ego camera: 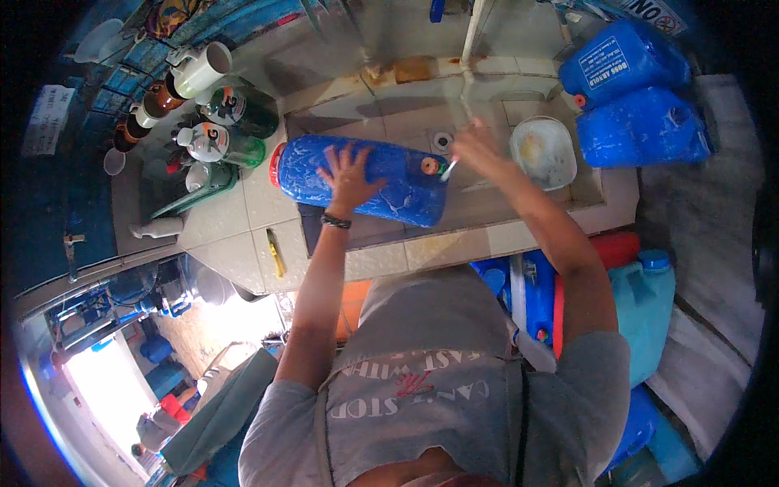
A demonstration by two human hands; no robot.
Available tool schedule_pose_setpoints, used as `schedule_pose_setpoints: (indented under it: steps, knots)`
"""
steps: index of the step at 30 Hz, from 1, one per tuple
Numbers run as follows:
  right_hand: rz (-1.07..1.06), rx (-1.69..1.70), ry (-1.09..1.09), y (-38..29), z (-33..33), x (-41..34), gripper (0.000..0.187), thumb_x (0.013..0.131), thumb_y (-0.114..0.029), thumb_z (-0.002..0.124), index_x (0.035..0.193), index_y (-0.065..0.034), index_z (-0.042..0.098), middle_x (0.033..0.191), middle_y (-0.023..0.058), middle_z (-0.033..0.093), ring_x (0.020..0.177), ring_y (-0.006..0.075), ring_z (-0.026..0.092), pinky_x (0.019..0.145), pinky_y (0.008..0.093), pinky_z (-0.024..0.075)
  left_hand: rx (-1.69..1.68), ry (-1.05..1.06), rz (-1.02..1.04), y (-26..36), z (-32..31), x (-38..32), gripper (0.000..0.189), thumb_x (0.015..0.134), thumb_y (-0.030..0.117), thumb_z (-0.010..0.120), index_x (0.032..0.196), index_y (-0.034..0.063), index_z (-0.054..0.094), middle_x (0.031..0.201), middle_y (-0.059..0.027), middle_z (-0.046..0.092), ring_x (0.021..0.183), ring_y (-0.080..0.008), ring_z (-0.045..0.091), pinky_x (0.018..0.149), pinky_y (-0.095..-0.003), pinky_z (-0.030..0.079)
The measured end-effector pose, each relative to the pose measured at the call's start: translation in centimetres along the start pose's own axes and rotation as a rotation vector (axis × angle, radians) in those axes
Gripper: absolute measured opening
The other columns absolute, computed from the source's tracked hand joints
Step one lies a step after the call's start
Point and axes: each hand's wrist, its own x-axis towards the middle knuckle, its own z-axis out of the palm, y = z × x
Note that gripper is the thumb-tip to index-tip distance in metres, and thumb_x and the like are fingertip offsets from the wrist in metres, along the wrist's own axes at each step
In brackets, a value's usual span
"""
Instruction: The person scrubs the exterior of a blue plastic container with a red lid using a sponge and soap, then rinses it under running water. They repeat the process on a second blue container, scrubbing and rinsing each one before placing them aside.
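A large blue plastic water container (389, 204) with a red cap (275, 165) lies on its side across the tiled sink (517, 204). My left hand (351, 182) rests on top of it, fingers spread wide, gripping nothing. At the container's right end is a small round spout (429, 165), brownish in colour. My right hand (478, 148) is closed around a thin white-handled brush (449, 170), perhaps a toothbrush. The brush's greenish head is beside the spout; whether it touches is too small to tell.
A whitish plastic tub (543, 152) sits in the sink's right part. Two blue containers (639, 128) stand beyond it. Green-tinted bottles (246, 149) and mugs (204, 70) are at left. A yellow cutter knife (275, 254) lies on the tiled ledge. A teal container (645, 310) stands below right.
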Motion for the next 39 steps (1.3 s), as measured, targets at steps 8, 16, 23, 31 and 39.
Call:
schedule_pose_setpoints:
  steps: [8, 16, 23, 31, 39]
  knots:
    - [0.023, 0.179, 0.051, 1.3, 1.8, 0.4, 0.011, 0.078, -0.022, 0.062, 0.069, -0.0193, 0.066, 0.077, 0.0018, 0.067, 0.087, 0.0209, 0.062, 0.086, 0.0430, 0.0330, -0.114, 0.175, 0.243, 7.1, 4.4, 0.6, 0.047, 0.074, 0.052, 0.071, 0.113, 0.0276, 0.065, 0.130, -0.0008, 0.051, 0.133, -0.0294, 0.033, 0.106, -0.0693, 0.007]
    - [0.514, 0.492, 0.079, 2.8, -0.2, -1.5, 0.020, 0.088, -0.030, 0.062, 0.081, -0.0107, 0.064, 0.078, 0.0125, 0.065, 0.078, 0.0335, 0.063, 0.070, 0.0482, 0.0424, -0.087, 0.223, 0.134, 8.6, 3.9, 0.8, 0.048, 0.067, 0.055, 0.074, 0.106, 0.0266, 0.067, 0.123, 0.0001, 0.053, 0.128, -0.0296, 0.037, 0.107, -0.0677, 0.009]
    - [0.745, 0.771, 0.168, -7.3, 3.2, -5.0, 0.021, 0.093, -0.028, 0.056, 0.090, -0.0074, 0.061, 0.083, 0.0181, 0.065, 0.084, 0.0406, 0.061, 0.071, 0.0499, 0.0469, -0.108, 0.272, 0.135, 8.7, 3.9, 0.6, 0.041, 0.067, 0.050, 0.075, 0.099, 0.0257, 0.068, 0.120, -0.0006, 0.054, 0.126, -0.0303, 0.039, 0.107, -0.0679, 0.010]
    - [0.809, 0.647, 0.105, -8.1, -0.8, -4.5, 0.023, 0.093, -0.027, 0.054, 0.090, -0.0047, 0.060, 0.086, 0.0200, 0.064, 0.085, 0.0419, 0.060, 0.071, 0.0514, 0.0455, -0.079, 0.242, 0.137, 8.9, 3.6, 0.2, 0.041, 0.069, 0.051, 0.074, 0.101, 0.0269, 0.067, 0.121, -0.0008, 0.053, 0.128, -0.0298, 0.038, 0.107, -0.0678, 0.009]
    - [0.834, 0.656, 0.154, -7.8, 2.6, -4.4, 0.020, 0.089, -0.024, 0.059, 0.084, -0.0045, 0.060, 0.085, 0.0189, 0.064, 0.084, 0.0416, 0.060, 0.069, 0.0509, 0.0445, -0.042, 0.228, 0.140, 8.7, 3.8, -0.2, 0.043, 0.070, 0.053, 0.072, 0.104, 0.0267, 0.067, 0.125, -0.0007, 0.053, 0.130, -0.0294, 0.037, 0.107, -0.0685, 0.009]
